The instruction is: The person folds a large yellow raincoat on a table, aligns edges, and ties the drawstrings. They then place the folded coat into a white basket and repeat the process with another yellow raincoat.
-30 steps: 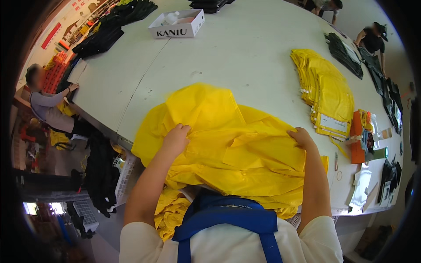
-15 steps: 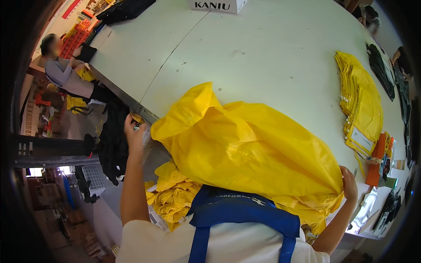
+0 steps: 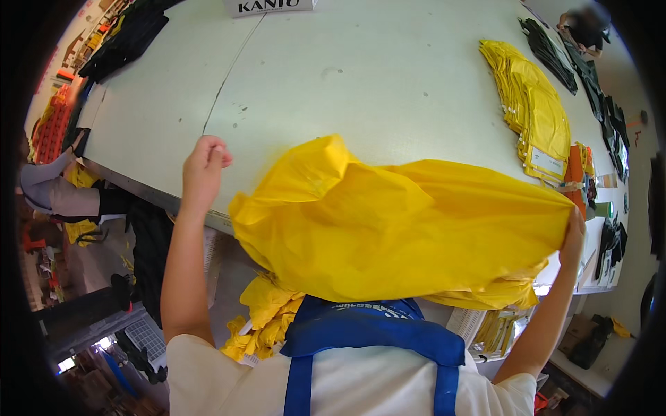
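Note:
A large piece of thin, shiny yellow fabric (image 3: 409, 229) lies bunched along the near edge of the pale table (image 3: 312, 90), partly hanging over it toward my blue apron (image 3: 368, 340). My right hand (image 3: 573, 236) grips its right end, pulling that side fairly taut. Its left end is crumpled and raised, with no hand on it. Beyond that end, above the table, my left hand (image 3: 206, 163) is closed with the fingers curled in. Whatever it may hold is hidden.
Stacked folded yellow pieces (image 3: 531, 111) lie at the right, beside dark folded bundles (image 3: 548, 52). A white box (image 3: 270, 7) stands at the far edge. More yellow fabric (image 3: 267, 312) sits below the table. Other people are at the far left and far right.
My left hand has risen from beside the table edge to over the tabletop. My right hand has drawn the fabric's right end outward and up. The view has shifted.

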Motion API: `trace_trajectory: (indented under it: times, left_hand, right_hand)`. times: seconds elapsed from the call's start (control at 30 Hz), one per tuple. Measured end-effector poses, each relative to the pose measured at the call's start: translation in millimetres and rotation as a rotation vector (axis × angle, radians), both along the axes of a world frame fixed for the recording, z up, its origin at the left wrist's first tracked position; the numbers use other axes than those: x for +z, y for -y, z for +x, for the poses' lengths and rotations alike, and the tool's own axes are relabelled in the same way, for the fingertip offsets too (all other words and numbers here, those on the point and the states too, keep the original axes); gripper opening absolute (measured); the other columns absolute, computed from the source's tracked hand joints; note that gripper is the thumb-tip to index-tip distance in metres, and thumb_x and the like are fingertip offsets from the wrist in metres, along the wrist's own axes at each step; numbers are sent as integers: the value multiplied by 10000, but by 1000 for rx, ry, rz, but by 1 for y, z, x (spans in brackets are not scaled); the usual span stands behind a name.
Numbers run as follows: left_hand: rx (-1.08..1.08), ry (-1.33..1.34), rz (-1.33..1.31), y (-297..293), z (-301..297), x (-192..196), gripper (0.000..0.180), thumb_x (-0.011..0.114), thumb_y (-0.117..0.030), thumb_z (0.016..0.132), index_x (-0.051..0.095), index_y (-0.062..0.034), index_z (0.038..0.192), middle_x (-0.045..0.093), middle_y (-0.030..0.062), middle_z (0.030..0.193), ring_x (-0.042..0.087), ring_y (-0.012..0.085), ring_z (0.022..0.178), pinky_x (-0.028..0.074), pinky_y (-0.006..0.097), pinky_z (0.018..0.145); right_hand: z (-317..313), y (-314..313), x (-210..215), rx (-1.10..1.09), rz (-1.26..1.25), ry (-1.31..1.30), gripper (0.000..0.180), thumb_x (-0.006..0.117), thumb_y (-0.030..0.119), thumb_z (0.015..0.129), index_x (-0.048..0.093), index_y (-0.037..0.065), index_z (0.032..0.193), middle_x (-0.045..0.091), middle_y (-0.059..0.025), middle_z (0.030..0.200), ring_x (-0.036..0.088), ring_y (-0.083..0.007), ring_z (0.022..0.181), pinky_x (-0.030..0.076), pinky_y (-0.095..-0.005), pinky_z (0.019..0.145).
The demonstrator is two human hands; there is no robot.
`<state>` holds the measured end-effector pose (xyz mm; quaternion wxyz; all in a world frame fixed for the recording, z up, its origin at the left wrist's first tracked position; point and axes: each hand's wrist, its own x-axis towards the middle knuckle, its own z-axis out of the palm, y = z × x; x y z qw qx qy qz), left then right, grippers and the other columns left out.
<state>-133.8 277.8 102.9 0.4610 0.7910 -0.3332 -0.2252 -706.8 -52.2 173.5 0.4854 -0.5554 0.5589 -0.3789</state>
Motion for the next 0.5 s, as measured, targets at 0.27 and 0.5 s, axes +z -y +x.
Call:
trace_trajectory:
  times: [0.27,0.5]
  left_hand:
    - [-282,825,255,29,-107,-102,239,488,-89,859,515,-38,1090,528,204,1142,502,370,1068,431,459,896]
    - [-189,511,487,-12,-44,-121,124,460,-57,869,510,2,966,604,212,974,569,416,887,447,468,757]
  right_hand:
    - [0,-69,-5,505,-13,-498,192,621,141,879,637,1,1010,569,5,827,515,-96,770,444,-249,672]
    - [17,-138,-43,977,466,-718,244,634,254,854,679,81,1019,635,-108,1078,534,-282,1073,439,-376,910]
